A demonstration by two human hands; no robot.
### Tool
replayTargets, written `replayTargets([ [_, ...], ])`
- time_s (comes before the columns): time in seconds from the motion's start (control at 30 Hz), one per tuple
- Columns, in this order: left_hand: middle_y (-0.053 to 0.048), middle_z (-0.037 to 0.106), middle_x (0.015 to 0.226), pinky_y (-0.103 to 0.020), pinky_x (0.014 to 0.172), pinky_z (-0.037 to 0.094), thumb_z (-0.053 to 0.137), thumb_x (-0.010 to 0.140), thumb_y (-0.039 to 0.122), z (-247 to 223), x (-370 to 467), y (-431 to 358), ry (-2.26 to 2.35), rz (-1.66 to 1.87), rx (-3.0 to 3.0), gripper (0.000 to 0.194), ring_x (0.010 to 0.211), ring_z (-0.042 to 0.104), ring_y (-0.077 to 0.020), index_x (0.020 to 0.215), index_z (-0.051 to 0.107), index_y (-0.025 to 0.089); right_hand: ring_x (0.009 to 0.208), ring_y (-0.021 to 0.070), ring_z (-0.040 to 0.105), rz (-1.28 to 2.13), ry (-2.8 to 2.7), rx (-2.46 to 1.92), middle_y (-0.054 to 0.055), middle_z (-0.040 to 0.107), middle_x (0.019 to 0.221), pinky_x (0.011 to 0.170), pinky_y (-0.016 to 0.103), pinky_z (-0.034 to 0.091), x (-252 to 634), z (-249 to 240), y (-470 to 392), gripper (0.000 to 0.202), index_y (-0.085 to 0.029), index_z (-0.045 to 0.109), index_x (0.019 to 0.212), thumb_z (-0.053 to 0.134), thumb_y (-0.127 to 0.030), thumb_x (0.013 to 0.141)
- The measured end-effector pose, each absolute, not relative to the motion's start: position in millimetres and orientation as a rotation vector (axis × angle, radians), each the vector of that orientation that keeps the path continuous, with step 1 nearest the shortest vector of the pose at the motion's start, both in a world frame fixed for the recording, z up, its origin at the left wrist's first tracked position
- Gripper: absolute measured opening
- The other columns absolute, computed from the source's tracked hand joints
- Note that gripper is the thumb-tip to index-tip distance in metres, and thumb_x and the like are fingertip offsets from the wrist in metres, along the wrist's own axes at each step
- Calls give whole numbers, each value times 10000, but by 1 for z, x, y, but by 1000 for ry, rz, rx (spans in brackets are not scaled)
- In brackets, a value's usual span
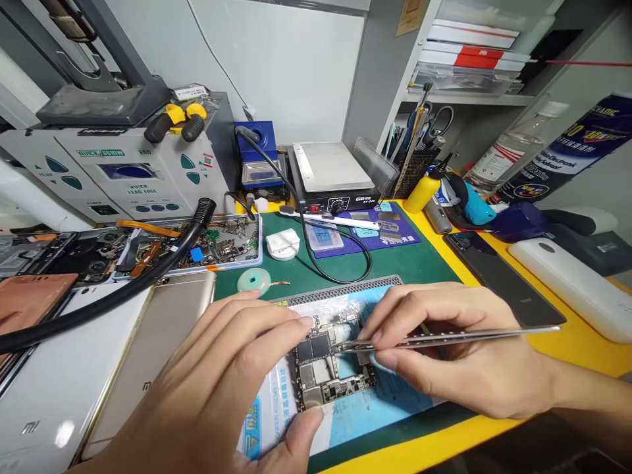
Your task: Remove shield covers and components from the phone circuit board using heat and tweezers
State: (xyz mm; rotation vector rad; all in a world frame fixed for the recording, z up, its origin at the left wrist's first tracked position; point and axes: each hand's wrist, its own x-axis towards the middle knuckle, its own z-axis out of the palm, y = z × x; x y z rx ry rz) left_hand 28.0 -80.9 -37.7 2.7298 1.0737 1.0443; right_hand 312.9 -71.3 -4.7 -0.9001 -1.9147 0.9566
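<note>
A phone circuit board [314, 349] with dark chips and silver shields lies on a blue and white printed sheet [355, 421]. My left hand [217, 382] steadies the board, with fingertips at its upper left edge and the thumb at its lower edge. In my right hand [469, 359], metal tweezers [444, 340] are pinched between thumb and fingers. Their tips point left and reach the middle of the board, beside the dark chips. Whether anything is between the tips is too small to tell.
A QUICK hot air station [128, 174] stands back left, its black hose [113, 303] crossing several phones. Behind the board are a small heating plate [330, 168], a round teal coil [253, 281] and a toothbrush [328, 218]. A dark phone [498, 276] and bottles line the right.
</note>
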Motion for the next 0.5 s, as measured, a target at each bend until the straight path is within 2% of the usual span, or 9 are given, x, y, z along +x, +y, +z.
replayTargets([
  [0.17, -30, 691, 1321, -257, 1395, 339, 696, 975, 213, -40, 29, -80, 1067, 1075, 2714, 383, 1346, 614, -133, 1354, 644, 191, 760, 155, 839, 905, -1972, -866, 96, 877, 853, 741, 188, 658, 313, -3, -68, 118, -124, 837, 862, 843, -6, 874],
  [0.5, -26, 679, 1357, -212, 1330, 374, 711, 972, 226, -47, 27, -79, 1046, 1023, 2615, 443, 1356, 612, -125, 1405, 622, 205, 774, 216, 847, 1010, -1905, -963, 87, 870, 835, 729, 284, 689, 313, -7, -67, 101, -151, 846, 848, 864, -71, 908],
])
